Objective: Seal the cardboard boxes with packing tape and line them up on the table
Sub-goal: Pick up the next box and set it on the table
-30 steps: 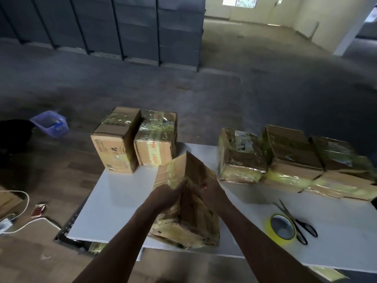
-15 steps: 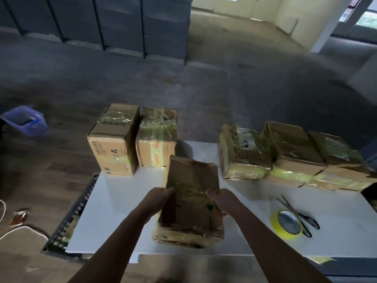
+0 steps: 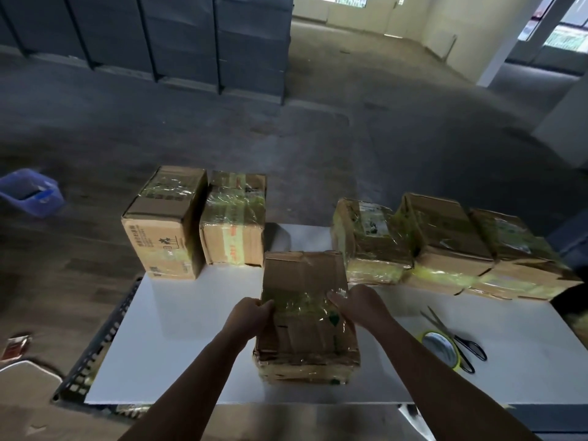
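Note:
A worn cardboard box (image 3: 305,316) with old clear tape lies flat on the white table (image 3: 178,338), near its front edge. My left hand (image 3: 251,316) grips the box's left side and my right hand (image 3: 359,307) grips its right side. Two taped boxes stand at the back left: a taller one (image 3: 165,224) and a smaller one (image 3: 234,221) touching it. Three taped boxes sit side by side at the back right (image 3: 369,240) (image 3: 445,243) (image 3: 515,256). A yellow tape roll (image 3: 440,346) lies to the right of the held box.
Black-handled scissors (image 3: 458,338) rest across the tape roll. A blue plastic bin (image 3: 30,190) stands on the floor at left. A dark perforated crate (image 3: 95,345) sits beside the table's left edge. Grey stacked units (image 3: 159,36) line the far side.
The box was tilted up on end a second ago; both hands have laid it flat on the table and keep hold of its sides. The camera has turned slightly right.

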Demonstrator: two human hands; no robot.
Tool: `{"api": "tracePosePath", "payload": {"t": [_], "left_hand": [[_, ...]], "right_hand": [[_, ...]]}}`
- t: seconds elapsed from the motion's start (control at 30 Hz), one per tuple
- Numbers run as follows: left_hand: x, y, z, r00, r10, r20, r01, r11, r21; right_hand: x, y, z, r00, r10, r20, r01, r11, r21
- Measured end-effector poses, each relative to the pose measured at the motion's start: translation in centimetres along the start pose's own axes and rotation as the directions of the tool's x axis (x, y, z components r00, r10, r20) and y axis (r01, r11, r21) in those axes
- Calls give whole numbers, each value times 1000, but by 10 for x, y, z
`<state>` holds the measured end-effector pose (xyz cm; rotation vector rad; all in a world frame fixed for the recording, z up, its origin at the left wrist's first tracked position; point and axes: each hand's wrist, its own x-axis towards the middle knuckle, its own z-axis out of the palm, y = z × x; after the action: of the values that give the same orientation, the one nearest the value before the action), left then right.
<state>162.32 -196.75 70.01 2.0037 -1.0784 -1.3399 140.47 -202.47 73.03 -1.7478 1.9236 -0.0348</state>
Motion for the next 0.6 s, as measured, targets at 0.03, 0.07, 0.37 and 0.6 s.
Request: {"api": "tracePosePath", "payload": {"t": [0.03,0.07,0.37,0.6], "left_hand": [[0,0,1,1000,-30,-11,29,998,-51],[0,0,1,998,-61,-21,59,992,-112],[-6,13,15,928,141,-345,-18,942,336],[-34,63,36,892,452,-20,-258,544,799]], "right_hand": [[0,-1,-5,999,-28,-32,28,1000,-6],[-2,-4,-11,996,-61,-60,59,998,-31],[1,-14,-25,945,-319,-76,325,941,98],[10,-4,-2,928,-371,-34,368,899,237]]}}
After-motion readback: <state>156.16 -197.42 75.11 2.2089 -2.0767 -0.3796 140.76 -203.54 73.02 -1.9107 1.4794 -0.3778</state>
